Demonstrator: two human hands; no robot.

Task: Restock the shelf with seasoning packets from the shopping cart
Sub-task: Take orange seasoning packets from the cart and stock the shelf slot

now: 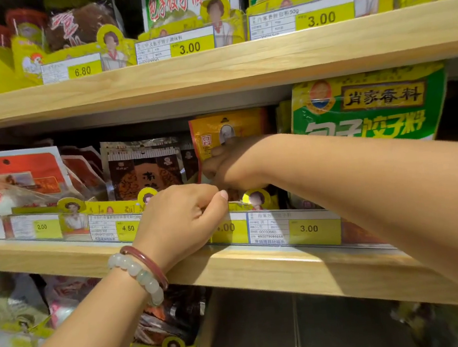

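- Orange-yellow seasoning packet (226, 134), at 12 o'clock of centre, with a small red square mark
- Green packet (368, 108), at 2 o'clock, yellow band on top, white characters
- Dark brown packet (144, 173) with an orange panel
- Red and white packet (18, 172) at 9 o'clock
- Yellow price tags (314, 229)
- Pale wood shelf (260, 266)
- Pale green bead bracelet (141, 275) beside a red bangle (146, 262)

An orange-yellow seasoning packet (225, 134) stands upright at the front of the middle wooden shelf (260, 266), between dark brown packets (144, 168) and a green-and-yellow packet (368, 108).
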